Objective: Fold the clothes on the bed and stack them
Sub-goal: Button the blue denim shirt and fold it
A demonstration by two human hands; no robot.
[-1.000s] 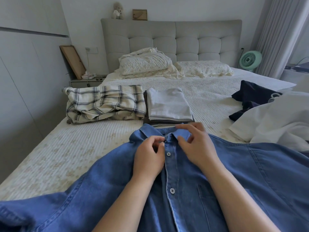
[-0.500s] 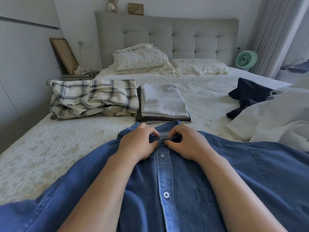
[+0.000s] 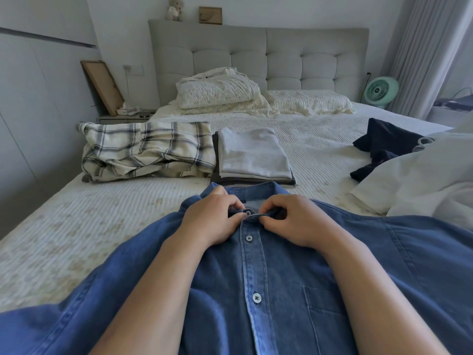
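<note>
Both hands (image 3: 252,217) still pinch the denim shirt (image 3: 281,290) collar, now buttoned.

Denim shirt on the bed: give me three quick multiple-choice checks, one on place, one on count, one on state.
1. Where is the folded stack?
A. Just beyond the denim shirt's collar
B. On the pillows
C. On the nightstand

2. How many placket buttons show below the collar button on the denim shirt?
A. None
B. Two
C. Five

3. What are the hands doing?
A. Resting flat
B. Lifting the plaid garment
C. Pinching the collar

Answers: 1 A, stack lies directly past the collar. 2 B, two show down the placket. 3 C, left hand and right hand pinch at the collar button.
</note>
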